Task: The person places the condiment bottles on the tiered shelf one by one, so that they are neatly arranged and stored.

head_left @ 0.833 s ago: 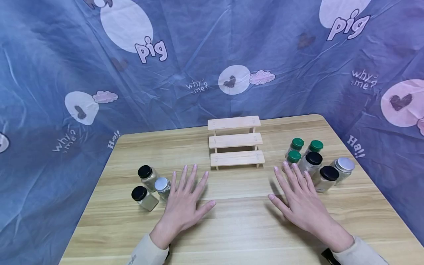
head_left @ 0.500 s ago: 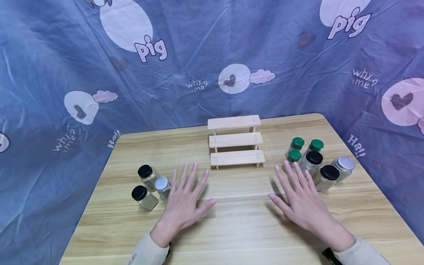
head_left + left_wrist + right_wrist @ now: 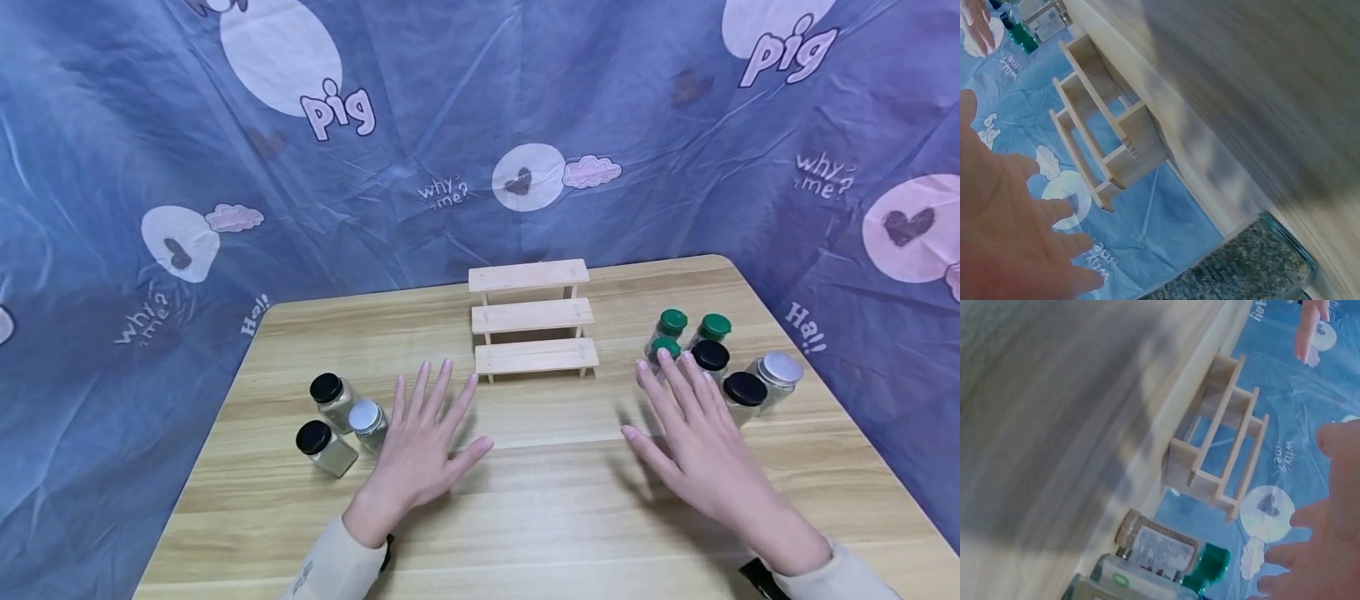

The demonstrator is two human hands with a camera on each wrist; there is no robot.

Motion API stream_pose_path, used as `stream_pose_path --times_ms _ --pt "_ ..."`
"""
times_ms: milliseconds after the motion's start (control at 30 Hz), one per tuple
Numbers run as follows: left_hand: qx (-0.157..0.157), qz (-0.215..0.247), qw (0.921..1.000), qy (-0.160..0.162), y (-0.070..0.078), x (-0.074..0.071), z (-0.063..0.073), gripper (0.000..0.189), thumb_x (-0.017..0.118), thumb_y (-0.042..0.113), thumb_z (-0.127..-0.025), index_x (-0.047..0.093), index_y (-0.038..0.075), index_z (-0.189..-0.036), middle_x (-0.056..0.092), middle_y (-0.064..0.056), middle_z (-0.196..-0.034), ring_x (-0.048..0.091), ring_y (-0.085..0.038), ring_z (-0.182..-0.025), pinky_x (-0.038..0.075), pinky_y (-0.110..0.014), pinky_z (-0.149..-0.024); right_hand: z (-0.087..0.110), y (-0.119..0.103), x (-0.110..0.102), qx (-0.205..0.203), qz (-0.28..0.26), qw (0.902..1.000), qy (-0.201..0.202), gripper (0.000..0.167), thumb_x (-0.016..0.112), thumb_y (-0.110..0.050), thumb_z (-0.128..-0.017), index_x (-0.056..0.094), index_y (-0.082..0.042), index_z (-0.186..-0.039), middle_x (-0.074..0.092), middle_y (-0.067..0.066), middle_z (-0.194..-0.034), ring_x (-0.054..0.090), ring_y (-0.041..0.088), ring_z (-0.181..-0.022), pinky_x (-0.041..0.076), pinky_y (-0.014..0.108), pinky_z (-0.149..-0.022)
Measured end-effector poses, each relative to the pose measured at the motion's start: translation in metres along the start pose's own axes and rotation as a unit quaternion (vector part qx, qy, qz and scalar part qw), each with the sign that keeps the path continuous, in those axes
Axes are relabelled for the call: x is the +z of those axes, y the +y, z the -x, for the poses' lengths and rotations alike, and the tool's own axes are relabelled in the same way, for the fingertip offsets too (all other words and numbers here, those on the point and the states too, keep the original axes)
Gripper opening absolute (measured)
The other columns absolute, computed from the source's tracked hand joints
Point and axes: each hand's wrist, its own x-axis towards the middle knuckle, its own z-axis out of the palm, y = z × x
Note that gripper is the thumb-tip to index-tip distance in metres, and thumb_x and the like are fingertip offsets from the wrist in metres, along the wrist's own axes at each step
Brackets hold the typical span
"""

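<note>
My left hand (image 3: 422, 454) hovers over the table with fingers spread straight, holding nothing. Just left of it stand a silver-capped jar (image 3: 367, 421) and two black-capped jars (image 3: 333, 400); in the left wrist view the nearest jar (image 3: 1241, 269) shows dark, flaky contents. My right hand (image 3: 708, 454), also spread and holding nothing, hovers at the right. Its fingers overlap a green-capped jar (image 3: 664, 350) and a black-capped jar (image 3: 709, 358) in the head view. Another black-capped jar (image 3: 744, 392) and a silver-capped jar (image 3: 777, 375) stand right of those fingers.
A three-step wooden rack (image 3: 536, 357) stands at the back middle of the wooden table (image 3: 540, 517). Two more green-capped jars (image 3: 714, 327) are behind the right group. A blue patterned cloth (image 3: 420, 108) hangs along the table's back and sides.
My right hand has risen and shifted a little to the right, covering more of the jars. The left hand has moved slightly up and forward. Jars and rack stay put.
</note>
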Motion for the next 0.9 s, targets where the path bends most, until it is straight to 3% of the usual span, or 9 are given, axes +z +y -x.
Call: stream_pose_path --times_ms 200,300,367,433,500,600,700,800,900 --pt "-0.011 0.05 0.9986 -0.012 0.0 -0.004 -0.008 0.08 0.032 0.073 -0.104 0.008 0.034 -0.17 -0.001 -0.007 -0.178 -0.001 -0.04 -0.164 -0.003 -0.067 -0.135 -0.001 0.005 -0.012 0.019 -0.022 0.9995 0.01 0.085 0.069 -0.043 -0.099 0.025 -0.019 -0.168 0.014 0.013 -0.177 0.001 0.036 -0.166 -0.006 0.048 -0.14" --pt "-0.027 0.101 0.9942 -0.024 -0.001 -0.007 -0.013 0.08 0.03 0.073 -0.105 0.003 0.034 -0.17 -0.005 -0.003 -0.178 -0.002 -0.038 -0.165 -0.003 -0.066 -0.136 -0.002 0.01 -0.018 0.014 -0.033 0.999 0.029 0.086 0.07 -0.041 -0.098 0.026 -0.018 -0.168 0.013 0.011 -0.177 0.003 0.038 -0.166 -0.005 0.048 -0.14" --pt "-0.037 0.152 0.9873 -0.026 -0.003 -0.008 -0.019 0.08 0.031 0.07 -0.106 -0.004 0.034 -0.169 -0.004 -0.003 -0.178 0.0 -0.036 -0.165 -0.001 -0.066 -0.136 -0.004 0.016 -0.022 0.004 -0.039 0.998 0.05 0.085 0.071 -0.039 -0.097 0.029 -0.015 -0.167 0.017 0.014 -0.176 0.006 0.039 -0.165 -0.001 0.05 -0.14" --pt "-0.05 0.219 0.9742 -0.023 -0.005 -0.009 -0.026 0.08 0.033 0.066 -0.108 -0.01 0.035 -0.168 -0.001 -0.004 -0.178 0.005 -0.036 -0.165 0.005 -0.067 -0.135 -0.005 0.024 -0.027 -0.002 -0.046 0.9963 0.072 0.082 0.071 -0.039 -0.097 0.033 -0.014 -0.165 0.023 0.017 -0.174 0.011 0.04 -0.164 0.004 0.051 -0.14" --pt "-0.063 0.304 0.9506 -0.017 -0.007 -0.01 -0.036 0.08 0.036 0.061 -0.109 -0.015 0.036 -0.166 0.004 -0.009 -0.178 0.013 -0.038 -0.164 0.013 -0.068 -0.134 -0.006 0.033 -0.033 -0.004 -0.054 0.9941 0.094 0.078 0.069 -0.04 -0.099 0.036 -0.013 -0.164 0.029 0.02 -0.172 0.016 0.04 -0.164 0.008 0.051 -0.14" --pt "-0.095 0.421 0.9018 -0.016 -0.011 -0.008 -0.05 0.08 0.037 0.059 -0.11 -0.014 0.036 -0.167 0.014 -0.019 -0.175 0.028 -0.041 -0.159 0.029 -0.067 -0.13 -0.007 0.05 -0.042 -0.012 -0.067 0.989 0.132 0.075 0.064 -0.047 -0.101 0.041 -0.008 -0.161 0.038 0.025 -0.166 0.023 0.04 -0.161 0.013 0.048 -0.14" --pt "-0.127 0.505 0.8536 -0.019 -0.016 -0.003 -0.062 0.08 0.036 0.062 -0.109 -0.008 0.032 -0.169 0.025 -0.022 -0.169 0.04 -0.043 -0.152 0.04 -0.064 -0.125 -0.005 0.071 -0.049 -0.02 -0.093 0.9805 0.172 0.073 0.06 -0.051 -0.103 0.046 -0.002 -0.156 0.044 0.028 -0.161 0.03 0.034 -0.16 0.015 0.041 -0.14" --pt "-0.155 0.549 0.8209 -0.021 -0.021 0.002 -0.071 0.079 0.034 0.066 -0.108 -0.001 0.031 -0.169 0.032 -0.024 -0.165 0.044 -0.046 -0.148 0.043 -0.063 -0.124 0.0 0.09 -0.051 -0.005 -0.13 0.9723 0.194 0.062 0.062 -0.039 -0.104 0.052 -0.001 -0.153 0.048 0.021 -0.161 0.033 0.018 -0.158 0.018 0.028 -0.137" --pt "-0.177 0.58 0.7947 -0.02 -0.025 0.008 -0.078 0.079 0.033 0.068 -0.107 0.004 0.03 -0.17 0.032 -0.025 -0.166 0.047 -0.048 -0.145 0.045 -0.063 -0.123 0.009 0.106 -0.05 0.031 -0.16 0.9665 0.198 0.052 0.065 -0.019 -0.102 0.055 -0.005 -0.151 0.049 0.003 -0.163 0.035 0.002 -0.154 0.021 0.014 -0.13"
